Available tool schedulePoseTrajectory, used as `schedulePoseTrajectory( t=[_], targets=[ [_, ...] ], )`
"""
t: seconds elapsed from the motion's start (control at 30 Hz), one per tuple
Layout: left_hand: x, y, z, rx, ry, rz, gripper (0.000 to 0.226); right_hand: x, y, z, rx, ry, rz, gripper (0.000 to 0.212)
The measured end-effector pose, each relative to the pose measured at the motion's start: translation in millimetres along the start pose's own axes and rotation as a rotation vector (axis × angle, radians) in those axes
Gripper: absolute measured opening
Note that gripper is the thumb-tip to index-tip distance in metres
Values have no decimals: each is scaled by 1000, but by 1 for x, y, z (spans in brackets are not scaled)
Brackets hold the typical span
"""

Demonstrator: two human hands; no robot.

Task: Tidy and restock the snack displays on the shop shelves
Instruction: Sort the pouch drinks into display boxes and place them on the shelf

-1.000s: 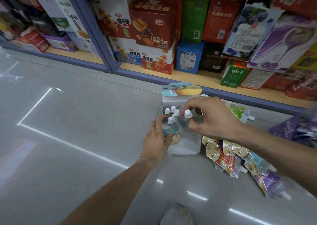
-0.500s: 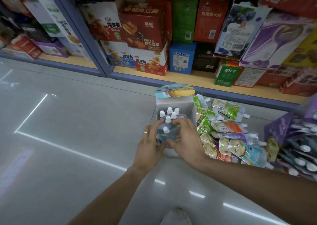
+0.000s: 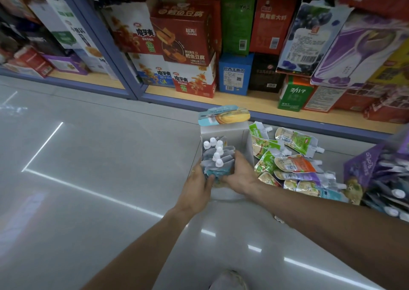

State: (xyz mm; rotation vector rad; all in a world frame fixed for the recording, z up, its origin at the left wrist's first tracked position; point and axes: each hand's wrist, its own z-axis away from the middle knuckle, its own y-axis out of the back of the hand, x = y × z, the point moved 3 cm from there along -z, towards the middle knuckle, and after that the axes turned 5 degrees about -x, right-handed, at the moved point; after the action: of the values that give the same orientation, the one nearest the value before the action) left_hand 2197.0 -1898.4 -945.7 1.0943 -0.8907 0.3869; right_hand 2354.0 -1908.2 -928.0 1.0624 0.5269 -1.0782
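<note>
grey glossy floor tiles (image 3: 88,201) run up to a low shelf (image 3: 243,100) with a blue front edge, stacked with snack cartons (image 3: 183,33) in red, green, blue and purple. on the floor just in front of that shelf stands a white display box (image 3: 236,134), its printed flap (image 3: 224,116) folded up at the back. a row of spouted pouches (image 3: 218,157) with white caps stands upright in the left half of the box. the left hand (image 3: 197,190) grips the near end of this row from the left, thumb across the front pouch, a ring on one finger. the right hand (image 3: 240,175) presses against the same bundle from the right, fingers curled round it, so the pouches sit squeezed between both hands. right of the box, loose pouches (image 3: 292,163) in green, orange and purple lie scattered in a pile on the floor. a shoe tip (image 3: 229,281) shows at the bottom edge, well short of the box.
</note>
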Motion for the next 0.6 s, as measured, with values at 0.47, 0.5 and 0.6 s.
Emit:
schedulePoseTrajectory(
  t=[0.47,0.5,0.6],
  targets=[
    [-12,-6,17,144,165,16,80,15,11,18,16,-3,242,69],
    [-7,-3,25,230,170,-48,76,18,14,29,27,4,217,67],
    [22,0,49,438,-95,-235,49,33,26,69,63,105,92,47]
  ],
)
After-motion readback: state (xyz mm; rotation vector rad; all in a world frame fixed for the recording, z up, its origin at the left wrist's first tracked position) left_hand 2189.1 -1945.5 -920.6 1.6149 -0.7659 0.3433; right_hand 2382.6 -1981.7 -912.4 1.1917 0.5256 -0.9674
